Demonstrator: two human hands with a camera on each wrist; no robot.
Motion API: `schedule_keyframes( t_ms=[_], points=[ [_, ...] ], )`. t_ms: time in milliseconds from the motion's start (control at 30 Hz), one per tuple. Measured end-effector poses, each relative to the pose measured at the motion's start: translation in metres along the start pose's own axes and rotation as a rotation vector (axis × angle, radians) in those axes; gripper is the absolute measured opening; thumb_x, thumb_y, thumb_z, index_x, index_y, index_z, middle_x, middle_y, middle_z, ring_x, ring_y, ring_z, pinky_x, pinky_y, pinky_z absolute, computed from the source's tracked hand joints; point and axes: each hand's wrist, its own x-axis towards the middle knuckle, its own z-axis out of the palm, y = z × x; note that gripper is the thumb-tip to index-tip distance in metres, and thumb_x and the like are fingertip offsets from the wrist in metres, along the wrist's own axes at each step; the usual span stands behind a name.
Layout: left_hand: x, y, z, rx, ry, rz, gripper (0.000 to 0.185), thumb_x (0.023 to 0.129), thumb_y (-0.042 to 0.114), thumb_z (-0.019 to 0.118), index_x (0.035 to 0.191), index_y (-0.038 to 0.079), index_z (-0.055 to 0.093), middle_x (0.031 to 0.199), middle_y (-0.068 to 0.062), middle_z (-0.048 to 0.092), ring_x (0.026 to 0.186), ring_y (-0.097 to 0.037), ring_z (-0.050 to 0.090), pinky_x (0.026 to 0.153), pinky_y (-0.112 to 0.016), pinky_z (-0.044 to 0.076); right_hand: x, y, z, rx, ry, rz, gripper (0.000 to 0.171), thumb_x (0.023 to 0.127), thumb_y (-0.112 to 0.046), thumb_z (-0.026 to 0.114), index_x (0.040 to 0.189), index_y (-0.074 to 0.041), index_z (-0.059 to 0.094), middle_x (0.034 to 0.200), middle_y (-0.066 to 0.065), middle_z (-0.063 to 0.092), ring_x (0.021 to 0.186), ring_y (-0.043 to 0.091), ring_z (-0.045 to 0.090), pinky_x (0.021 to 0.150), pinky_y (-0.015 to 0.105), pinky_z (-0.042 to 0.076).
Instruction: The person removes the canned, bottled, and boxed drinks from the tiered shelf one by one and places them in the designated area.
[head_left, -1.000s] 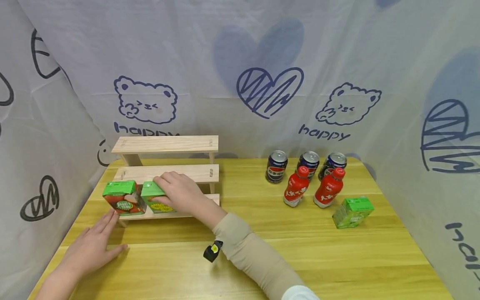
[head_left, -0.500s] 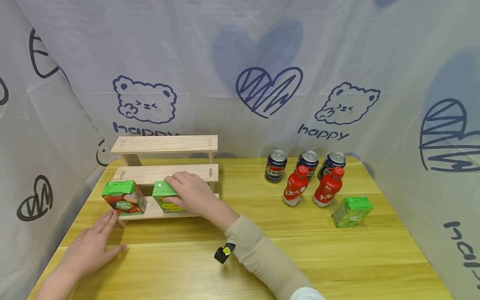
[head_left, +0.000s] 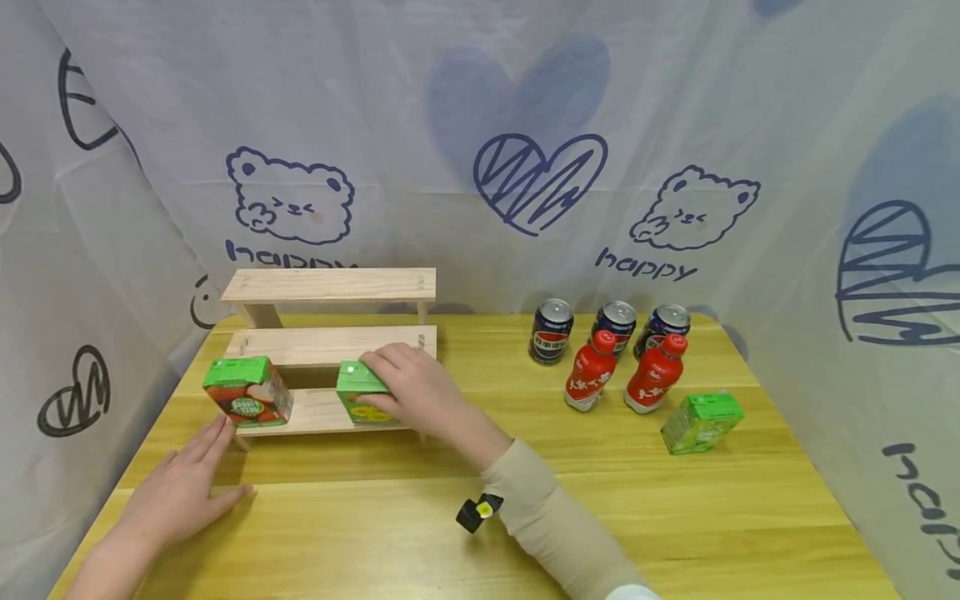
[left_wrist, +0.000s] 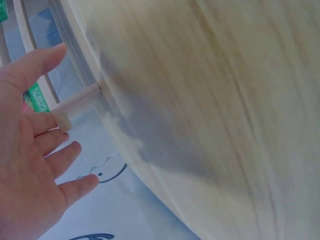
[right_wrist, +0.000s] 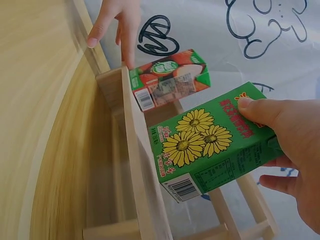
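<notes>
My right hand [head_left: 416, 387] grips a green drink carton [right_wrist: 200, 142] with yellow flowers, thumb on its front face and fingers behind. The carton is at the right part of the lowest tier of a wooden three-tier rack [head_left: 330, 285]. At that tier's left end stands a red and green drink carton [head_left: 247, 393] with apple pictures. My left hand [head_left: 183, 487] is spread with straight fingers, its fingertips by the front left corner of the lowest tier. In the left wrist view, the left hand [left_wrist: 35, 130] shows its fingers against the rack's edge.
On the right of the table stand several drinks: dark blue cans [head_left: 551, 332] at the back, two red bottles [head_left: 590, 372] ahead of them, and a light green carton [head_left: 701, 423] in front. A printed cloth [head_left: 420, 167] hangs behind the table.
My right hand has slid the flowered carton rightward along the lowest tier, widening the gap from the apple carton. The left hand has stayed in place.
</notes>
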Motion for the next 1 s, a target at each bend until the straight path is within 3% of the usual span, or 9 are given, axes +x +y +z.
schedule_keyframes(
  t_ms=[700,1000],
  points=[
    [-0.001,0.001,-0.001,-0.004,0.021,0.012,0.103,0.088,0.06,0.06,0.154,-0.003,0.014,0.161,-0.026,0.012,0.139,-0.052,0.029,0.106,-0.075,0.024,-0.059,0.033,-0.034,0.065,0.097,0.043,0.047,0.089,-0.036,0.071,0.125,-0.008,0.061,0.11,0.003,0.064,0.098,0.014,0.061,0.083,0.026,0.056],
    [0.0,0.0,-0.001,-0.003,0.012,0.004,0.103,0.088,0.059,0.061,0.154,-0.004,0.014,0.16,-0.027,0.012,0.14,-0.051,0.028,0.107,-0.075,0.023,-0.084,0.046,-0.044,0.014,0.088,0.054,0.047,0.087,-0.036,0.072,0.123,-0.008,0.062,0.109,0.003,0.065,0.099,0.016,0.062,0.089,0.029,0.056]
  ],
)
